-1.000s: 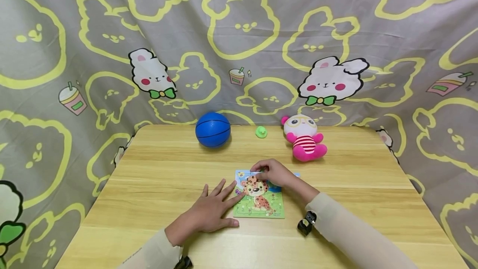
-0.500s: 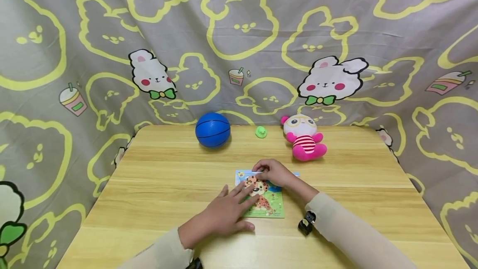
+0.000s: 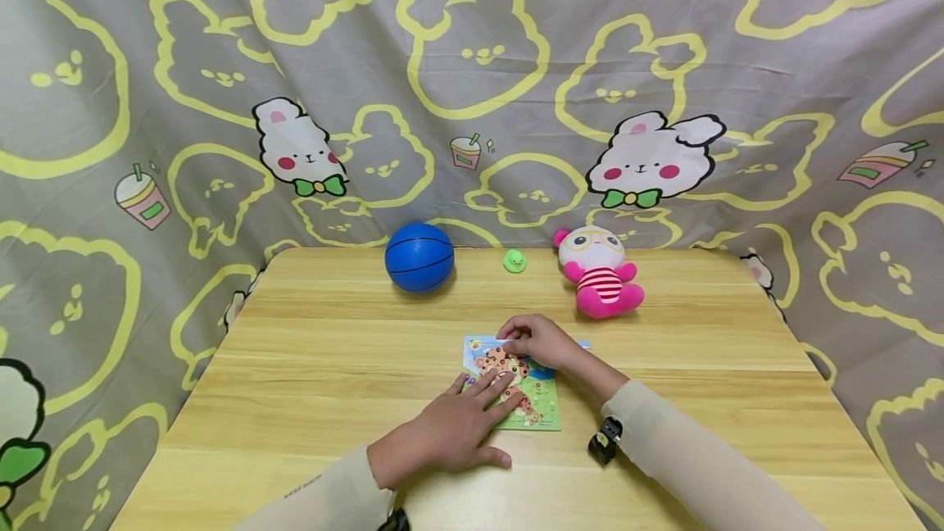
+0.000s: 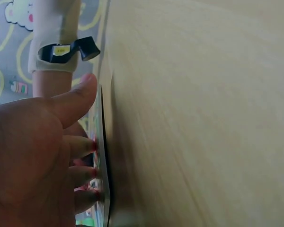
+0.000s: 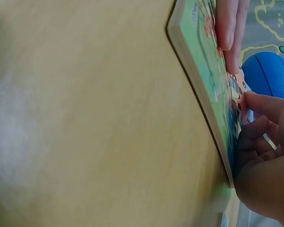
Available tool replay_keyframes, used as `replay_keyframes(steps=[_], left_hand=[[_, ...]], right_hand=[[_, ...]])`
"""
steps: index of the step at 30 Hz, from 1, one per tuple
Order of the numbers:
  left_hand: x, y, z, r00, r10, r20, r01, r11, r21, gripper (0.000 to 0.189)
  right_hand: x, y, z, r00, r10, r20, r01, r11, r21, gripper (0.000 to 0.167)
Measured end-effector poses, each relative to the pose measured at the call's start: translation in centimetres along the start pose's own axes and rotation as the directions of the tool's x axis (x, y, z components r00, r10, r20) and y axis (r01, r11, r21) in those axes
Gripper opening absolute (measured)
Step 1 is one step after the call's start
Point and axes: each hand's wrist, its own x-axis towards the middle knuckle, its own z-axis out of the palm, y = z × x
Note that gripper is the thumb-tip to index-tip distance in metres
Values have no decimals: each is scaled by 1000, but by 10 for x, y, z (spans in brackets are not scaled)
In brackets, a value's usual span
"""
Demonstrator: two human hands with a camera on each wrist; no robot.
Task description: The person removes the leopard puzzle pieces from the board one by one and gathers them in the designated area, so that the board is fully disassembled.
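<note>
A jigsaw puzzle (image 3: 546,408) with a spotted leopard cub on green and blue lies flat on the wooden table. My left hand (image 3: 457,426) spreads over its lower left, straight fingertips pressing on the picture; in the left wrist view the thumb (image 4: 80,99) stands off the board. At the puzzle's top edge, my right hand (image 3: 542,341) bends its fingers and pinches a puzzle piece (image 5: 243,97) with spotted orange on it. Much of that piece is hidden by the thumb and fingers. The left hand's fingers (image 5: 227,28) rest beside it in the right wrist view.
Behind the puzzle stand a blue basketball (image 3: 419,258), a small green toy duck (image 3: 515,260) and a pink and white plush panda (image 3: 601,273). A light blue piece (image 3: 585,344) lies by the right wrist. A patterned curtain (image 3: 472,88) hangs behind the table.
My left hand has slid right from the puzzle's left edge onto the picture, then slightly down toward me. The right hand has stayed nearly still at the top edge.
</note>
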Motion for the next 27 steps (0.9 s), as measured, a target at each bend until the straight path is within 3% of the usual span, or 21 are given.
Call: replay_keyframes(steps=[16, 27], left_hand=[[-1, 0, 0, 1000, -8, 28, 8, 1000, -5, 92], [-1, 1, -1, 999, -14, 46, 13, 1000, 15, 92]], right_hand=[[0, 0, -1, 999, 25, -27, -23, 997, 67, 14], [-6, -7, -7, 999, 17, -42, -16, 1000, 27, 15]])
